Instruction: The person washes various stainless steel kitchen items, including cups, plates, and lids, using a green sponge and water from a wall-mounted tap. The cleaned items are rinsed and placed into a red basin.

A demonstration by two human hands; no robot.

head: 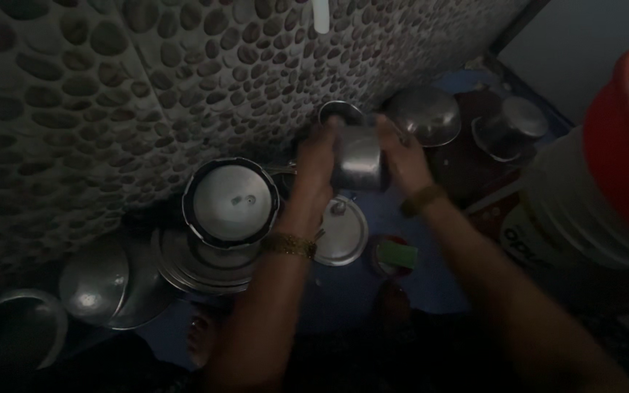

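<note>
L hand [317, 156] & R hand [402, 156] hold steel cup [359, 160].

A small shiny steel cup [359, 159] is held up in the air between two hands. It is round, made of grey metal, and it gleams a little in the dim light. The cup is tipped on its side, so its smooth round wall faces up. The left hand [319, 160] holds it on one side and the right hand [402, 156] holds it on the other side, and both touch it. The picture is dark and a bit blurry, so the inside of the cup cannot be seen.
</note>
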